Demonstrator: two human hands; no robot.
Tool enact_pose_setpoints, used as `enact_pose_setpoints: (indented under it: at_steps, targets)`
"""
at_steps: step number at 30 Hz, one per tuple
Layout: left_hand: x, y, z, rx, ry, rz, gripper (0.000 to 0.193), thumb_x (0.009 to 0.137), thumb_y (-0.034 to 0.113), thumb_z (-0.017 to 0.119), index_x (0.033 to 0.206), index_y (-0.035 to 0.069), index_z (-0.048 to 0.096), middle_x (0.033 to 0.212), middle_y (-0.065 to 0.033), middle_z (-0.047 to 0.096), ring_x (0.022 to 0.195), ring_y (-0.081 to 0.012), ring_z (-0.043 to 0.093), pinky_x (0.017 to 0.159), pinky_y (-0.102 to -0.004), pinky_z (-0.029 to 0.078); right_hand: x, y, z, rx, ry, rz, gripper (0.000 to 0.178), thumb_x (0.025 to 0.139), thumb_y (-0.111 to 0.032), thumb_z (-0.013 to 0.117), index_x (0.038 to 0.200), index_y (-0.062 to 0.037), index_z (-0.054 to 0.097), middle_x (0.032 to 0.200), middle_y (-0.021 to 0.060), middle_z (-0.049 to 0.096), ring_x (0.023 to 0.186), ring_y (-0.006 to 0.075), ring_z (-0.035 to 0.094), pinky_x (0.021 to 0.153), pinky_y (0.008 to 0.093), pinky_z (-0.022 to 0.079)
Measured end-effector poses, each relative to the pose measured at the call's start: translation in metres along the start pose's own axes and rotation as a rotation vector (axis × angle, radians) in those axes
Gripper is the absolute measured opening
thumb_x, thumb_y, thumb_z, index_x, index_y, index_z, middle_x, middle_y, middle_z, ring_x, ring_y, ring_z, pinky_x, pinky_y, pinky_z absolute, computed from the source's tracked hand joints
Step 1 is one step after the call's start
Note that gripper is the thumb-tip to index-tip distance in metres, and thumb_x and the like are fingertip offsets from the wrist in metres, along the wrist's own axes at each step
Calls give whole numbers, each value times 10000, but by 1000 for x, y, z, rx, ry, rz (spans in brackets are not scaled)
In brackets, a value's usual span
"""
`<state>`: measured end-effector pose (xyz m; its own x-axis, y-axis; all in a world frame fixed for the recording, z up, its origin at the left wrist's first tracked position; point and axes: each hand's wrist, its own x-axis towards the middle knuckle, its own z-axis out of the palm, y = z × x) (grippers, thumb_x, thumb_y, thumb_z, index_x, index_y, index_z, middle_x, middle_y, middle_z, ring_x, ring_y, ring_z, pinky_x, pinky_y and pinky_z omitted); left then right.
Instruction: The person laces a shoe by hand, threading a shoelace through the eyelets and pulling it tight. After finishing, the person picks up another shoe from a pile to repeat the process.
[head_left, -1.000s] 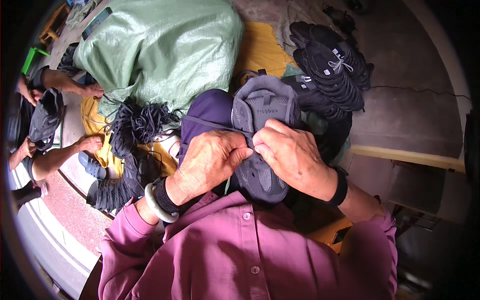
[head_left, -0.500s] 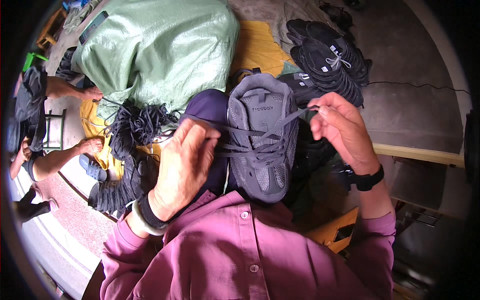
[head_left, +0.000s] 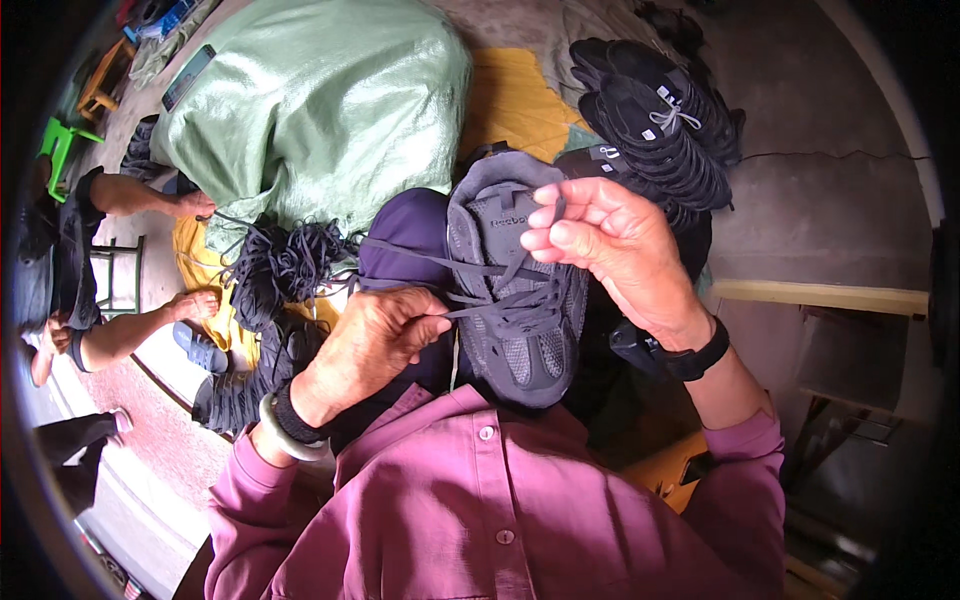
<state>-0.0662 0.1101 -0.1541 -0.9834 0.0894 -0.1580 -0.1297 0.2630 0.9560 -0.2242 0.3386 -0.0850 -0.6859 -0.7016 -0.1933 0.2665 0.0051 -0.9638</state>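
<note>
1. From where I stand, the grey mesh-and-suede sneaker (head_left: 487, 335) lies tongue up on the person's lap, beside the dark purple trouser knee (head_left: 405, 230), toe toward the body
2. The left hand (head_left: 365, 345) pinches the flat dark grey lace (head_left: 525, 305) just beside the shoe; the right hand (head_left: 620, 245), above the tongue, has its thumb and fingertips drawn together on another part of it
3. I'd say one strand could end up slacker than the other if the two hands pull unevenly
4. A length crossing the knee might snag or twist, since it runs loose toward the tangled heap of dark laces (head_left: 290, 255)
5. The shoe could tip or turn under a hard tug, as neither hand seems to steady it
6. As for writing, dark raised lettering shows on the padded grey tongue (head_left: 510, 210), partly hidden by the right fingertips
7. Over on the stacked pile of black shoes (head_left: 665, 130) I spot small white labels (head_left: 649, 134), too tiny to read from here
</note>
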Motion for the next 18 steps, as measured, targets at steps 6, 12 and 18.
enact_pose_setpoints:
  at_steps: [6,12,18]
  targets:
    - [1,-6,-7,137,43,169,119,902,105,780,969,14,743,810,-74,625,717,-199,628,671,-323,516,9,-33,-61,87,256,-88,176,1038,-105,619,1163,15,652,1001,109,709,855,166,702,818,319,601]
    - [3,7,-12,297,20,196,153,820,86,815,958,48,759,868,-85,620,873,-290,631,780,-389,524,-27,-122,-267,-12,484,-290,254,1004,-79,657,1253,-26,653,1129,69,701,920,113,645,894,270,564]
    - [23,20,-6,202,-51,251,253,789,58,841,1025,78,753,970,-68,597,946,-262,621,832,-367,523,-93,-230,-468,-311,1018,-253,247,988,-178,710,1212,-74,693,943,-17,698,776,60,631,745,218,571]
